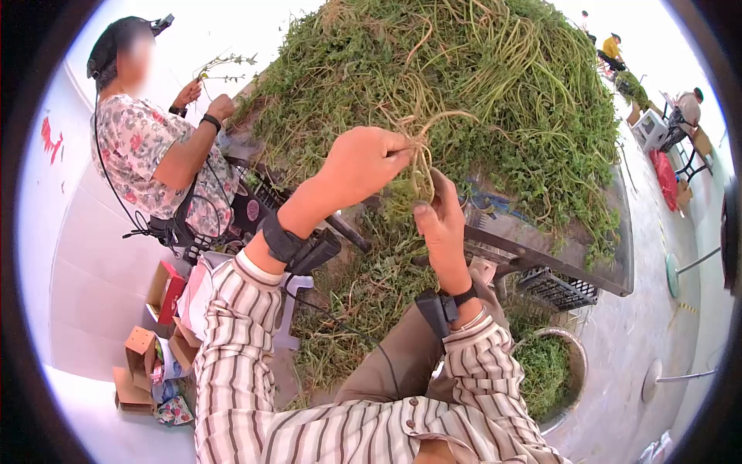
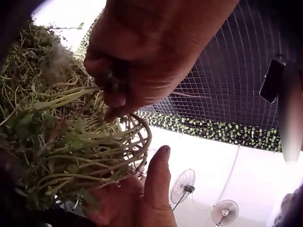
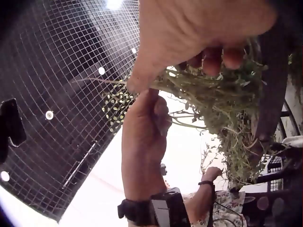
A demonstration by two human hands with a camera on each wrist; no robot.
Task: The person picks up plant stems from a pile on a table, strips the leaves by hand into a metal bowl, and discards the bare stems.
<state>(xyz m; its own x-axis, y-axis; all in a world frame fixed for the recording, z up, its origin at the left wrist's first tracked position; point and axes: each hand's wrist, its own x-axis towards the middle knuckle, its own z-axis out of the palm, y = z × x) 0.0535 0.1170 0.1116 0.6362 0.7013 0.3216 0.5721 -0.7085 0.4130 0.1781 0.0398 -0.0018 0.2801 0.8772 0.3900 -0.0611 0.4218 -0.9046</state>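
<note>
A small bunch of green stems [image 1: 420, 166] with pale root ends is held in front of the chest. My left hand [image 1: 359, 166] pinches its upper end between thumb and fingers; in the left wrist view, this hand [image 2: 147, 47] is bent over the stems. Lower on the bunch, my right hand [image 1: 444, 232] has its fingers curled round the leafy part. The right wrist view shows the right hand [image 3: 199, 33] over the greenery [image 3: 213, 90], its fingertips bent, with the left hand [image 3: 142, 127] close beside it.
A big heap of plants [image 1: 464, 77] covers the table [image 1: 618, 224]. Cut greenery lies on the floor, and a round basket [image 1: 576, 363] holds more. A person in a floral shirt [image 1: 166, 155] works at the left, near open boxes [image 1: 139, 356]. A black crate [image 1: 556, 288] stands under the table.
</note>
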